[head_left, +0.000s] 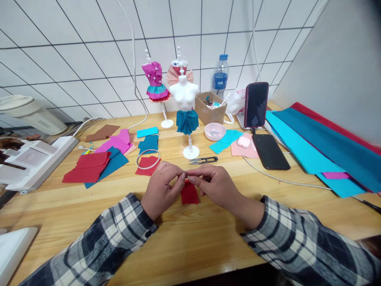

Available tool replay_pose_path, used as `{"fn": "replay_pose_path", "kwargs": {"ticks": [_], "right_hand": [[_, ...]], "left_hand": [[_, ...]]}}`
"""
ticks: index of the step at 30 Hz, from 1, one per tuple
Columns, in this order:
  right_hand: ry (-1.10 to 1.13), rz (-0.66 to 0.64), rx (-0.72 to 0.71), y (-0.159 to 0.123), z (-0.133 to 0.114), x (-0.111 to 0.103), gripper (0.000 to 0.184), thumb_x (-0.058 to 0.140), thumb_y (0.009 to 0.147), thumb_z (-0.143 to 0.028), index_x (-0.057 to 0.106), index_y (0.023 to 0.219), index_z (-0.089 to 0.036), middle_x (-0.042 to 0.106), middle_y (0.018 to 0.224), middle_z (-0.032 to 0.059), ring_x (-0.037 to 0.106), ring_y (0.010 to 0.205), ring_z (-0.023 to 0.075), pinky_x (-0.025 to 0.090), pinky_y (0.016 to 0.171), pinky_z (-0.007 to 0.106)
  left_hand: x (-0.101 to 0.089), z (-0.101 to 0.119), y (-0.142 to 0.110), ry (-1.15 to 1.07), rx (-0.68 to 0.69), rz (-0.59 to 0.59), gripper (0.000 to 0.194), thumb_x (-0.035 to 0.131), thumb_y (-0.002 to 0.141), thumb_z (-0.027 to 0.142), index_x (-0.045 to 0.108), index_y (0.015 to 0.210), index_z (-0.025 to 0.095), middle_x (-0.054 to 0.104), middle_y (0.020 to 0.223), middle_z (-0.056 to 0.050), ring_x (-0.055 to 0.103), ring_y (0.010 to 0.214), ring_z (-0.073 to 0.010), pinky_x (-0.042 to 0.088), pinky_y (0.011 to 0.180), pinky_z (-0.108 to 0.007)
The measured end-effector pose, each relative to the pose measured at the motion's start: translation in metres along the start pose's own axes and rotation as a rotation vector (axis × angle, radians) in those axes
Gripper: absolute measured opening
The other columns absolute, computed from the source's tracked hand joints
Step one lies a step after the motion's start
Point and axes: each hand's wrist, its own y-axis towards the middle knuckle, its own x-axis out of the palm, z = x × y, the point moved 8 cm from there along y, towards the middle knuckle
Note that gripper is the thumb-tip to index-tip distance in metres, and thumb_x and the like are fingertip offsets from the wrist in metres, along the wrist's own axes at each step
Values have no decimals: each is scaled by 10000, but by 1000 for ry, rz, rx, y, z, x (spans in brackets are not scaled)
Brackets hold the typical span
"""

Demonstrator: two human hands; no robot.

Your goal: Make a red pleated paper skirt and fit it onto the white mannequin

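Observation:
My left hand (160,186) and my right hand (216,184) meet over the wooden table (190,238), fingertips pinched together. Both grip the top edge of a small red piece of fabric (189,194), which hangs down between them. Something thin seems to run between the fingertips; I cannot make it out. Black thread snips (205,160) lie just beyond my hands. A white mini mannequin (185,99) with a teal skirt stands behind them.
A second mannequin (155,83) in a pink dress stands at the back. Red, teal and pink fabric scraps (98,163) lie left, with a wire ring (148,159). Right: a pink bead bowl (214,131), cardboard box (210,107), water bottle (220,75), two phones (270,151), large teal sheets (321,147).

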Motion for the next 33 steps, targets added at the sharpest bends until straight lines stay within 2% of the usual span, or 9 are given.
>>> {"fn": "replay_pose_path", "kwargs": {"ticks": [3, 9, 14, 21, 24, 29, 33], "right_hand": [[-37, 8, -40, -1, -5, -1, 182, 642, 848, -243, 782, 963, -222, 723, 808, 38, 652, 703, 147, 494, 557, 247], [-98, 31, -116, -2, -8, 0, 171, 664, 844, -213, 783, 967, -204, 714, 774, 27, 599, 653, 119, 467, 578, 239], [-140, 98, -201, -3, -12, -3, 138, 700, 810, -179, 785, 916, -202, 732, 788, 20, 576, 627, 103, 448, 561, 220], [-214, 136, -227, -4, -17, -4, 84, 697, 800, -186, 771, 837, -180, 729, 759, 24, 579, 625, 106, 451, 568, 221], [-146, 121, -151, -2, -12, -3, 85, 675, 793, -193, 756, 808, -172, 724, 750, 25, 591, 631, 109, 454, 558, 218], [114, 18, 81, 2, 8, 4, 97, 646, 788, -262, 679, 805, -173, 672, 705, -9, 517, 488, 68, 412, 452, 195], [369, -30, 218, 5, 18, 4, 123, 654, 760, -281, 575, 779, -189, 723, 959, 28, 567, 503, 61, 403, 393, 168]], "left_hand": [[-2, 1, 1, -6, 17, 11, 159, 532, 913, 160, 609, 775, 180, 647, 707, 0, 541, 693, -143, 414, 707, -302], [-5, 4, 0, -29, 6, 77, 180, 540, 854, 115, 592, 692, 175, 627, 654, -7, 530, 675, -150, 425, 656, -283], [-4, 5, 0, -65, -5, 49, 192, 526, 874, 125, 615, 709, 164, 639, 669, -16, 541, 684, -150, 441, 679, -293], [0, 5, -1, -87, 5, 17, 207, 507, 877, 126, 603, 698, 166, 645, 681, -24, 541, 691, -154, 446, 679, -302], [-1, 7, -1, -102, 10, 25, 203, 514, 872, 121, 595, 692, 169, 644, 678, -19, 542, 686, -150, 447, 683, -301], [-4, 10, 0, -149, 41, 28, 169, 531, 872, 119, 621, 738, 171, 680, 713, -12, 555, 692, -140, 452, 692, -289], [-5, 13, 1, -177, 89, 5, 146, 548, 880, 130, 659, 798, 175, 705, 749, -10, 574, 718, -141, 454, 713, -294]]}}
